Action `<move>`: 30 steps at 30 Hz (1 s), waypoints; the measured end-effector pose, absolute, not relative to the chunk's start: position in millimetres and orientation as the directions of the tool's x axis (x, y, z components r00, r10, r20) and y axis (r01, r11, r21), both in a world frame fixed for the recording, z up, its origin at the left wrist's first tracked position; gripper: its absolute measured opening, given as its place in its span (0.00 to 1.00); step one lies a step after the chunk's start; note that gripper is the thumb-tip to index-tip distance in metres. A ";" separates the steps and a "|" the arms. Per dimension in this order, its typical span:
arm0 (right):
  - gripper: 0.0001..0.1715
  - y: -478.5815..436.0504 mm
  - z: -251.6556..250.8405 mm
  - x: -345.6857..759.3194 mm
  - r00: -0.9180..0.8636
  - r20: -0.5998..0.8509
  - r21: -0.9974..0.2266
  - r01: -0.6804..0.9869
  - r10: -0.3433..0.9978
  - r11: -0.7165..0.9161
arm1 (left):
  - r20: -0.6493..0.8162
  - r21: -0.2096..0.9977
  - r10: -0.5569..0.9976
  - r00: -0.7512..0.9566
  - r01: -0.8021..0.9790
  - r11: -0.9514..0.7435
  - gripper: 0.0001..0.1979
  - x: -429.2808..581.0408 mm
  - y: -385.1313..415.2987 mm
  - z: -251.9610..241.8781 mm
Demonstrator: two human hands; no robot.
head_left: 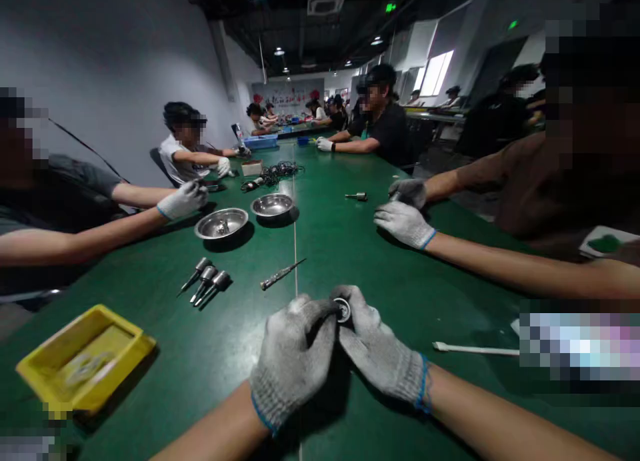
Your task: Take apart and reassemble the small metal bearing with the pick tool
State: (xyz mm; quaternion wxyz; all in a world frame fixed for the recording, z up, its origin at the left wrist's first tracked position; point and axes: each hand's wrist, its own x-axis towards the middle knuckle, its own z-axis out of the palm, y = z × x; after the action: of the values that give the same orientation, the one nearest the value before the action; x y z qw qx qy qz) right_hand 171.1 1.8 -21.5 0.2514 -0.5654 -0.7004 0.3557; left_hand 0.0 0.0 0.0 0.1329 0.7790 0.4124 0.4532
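My left hand (297, 351) and my right hand (383, 348), both in pale knitted gloves with blue cuff edging, meet low in the middle of the head view. Between their fingertips is a small round metal part (343, 310), its ring-shaped end turned towards me; the gloves hide the rest of it. Beyond my hands, a slim screwdriver (280, 276) with a clear handle lies on the green table (330, 248). To its left rest several metal pieces (214, 286), each with a cylindrical head and a thin shaft.
A yellow tray (145, 338) with small pale parts sits at left. Two steel bowls (201, 229) stand farther back, near tangled black cables (280, 173). A white stick (475, 348) lies at right. Co-workers' gloved hands (404, 224) work along both sides; one metal piece (357, 196) lies near them.
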 end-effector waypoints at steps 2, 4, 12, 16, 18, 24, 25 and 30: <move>0.29 2.0 -29.3 173.3 -0.232 0.014 -0.784 0.601 0.973 0.154 | 0.579 0.576 0.756 0.307 0.501 -0.645 0.13 -0.8 0.4 0.7; 0.30 2.8 -34.8 175.4 -0.246 0.075 -0.792 0.574 0.966 0.207 | 0.548 0.566 0.754 0.364 0.502 -0.654 0.13 -2.3 2.0 2.0; 0.14 11.2 -24.1 176.7 -0.401 0.242 -0.867 0.320 0.884 0.383 | 0.337 0.486 0.742 0.580 0.568 -0.665 0.11 -14.8 13.4 26.4; 0.11 11.9 -22.3 176.4 -0.456 0.301 -0.857 0.256 0.838 0.448 | 0.206 0.347 0.740 0.640 0.660 -0.667 0.10 -14.2 14.7 42.8; 0.14 11.2 -27.0 177.8 -0.462 0.312 -0.829 0.294 0.830 0.475 | 0.124 0.245 0.749 0.651 0.711 -0.659 0.10 -10.5 13.9 49.5; 0.23 11.2 -49.4 181.6 -0.466 0.340 -0.743 0.400 0.817 0.537 | -0.057 0.075 0.802 0.594 0.804 -0.590 0.09 5.6 6.8 64.7; 0.22 11.7 -53.0 181.6 -0.464 0.340 -0.743 0.402 0.818 0.536 | -0.079 0.067 0.817 0.571 0.821 -0.567 0.09 7.8 5.4 66.2; 0.21 13.9 -61.7 179.5 -0.409 0.327 -0.757 0.426 0.852 0.495 | -0.150 0.039 0.847 0.510 0.859 -0.510 0.10 12.7 1.4 68.0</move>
State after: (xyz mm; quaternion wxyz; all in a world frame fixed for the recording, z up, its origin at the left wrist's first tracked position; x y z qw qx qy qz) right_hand 179.5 13.9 -61.7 0.3607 -0.4066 -0.7857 0.2954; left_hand 12.7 1.4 68.0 0.0541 0.8671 0.4921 -0.0557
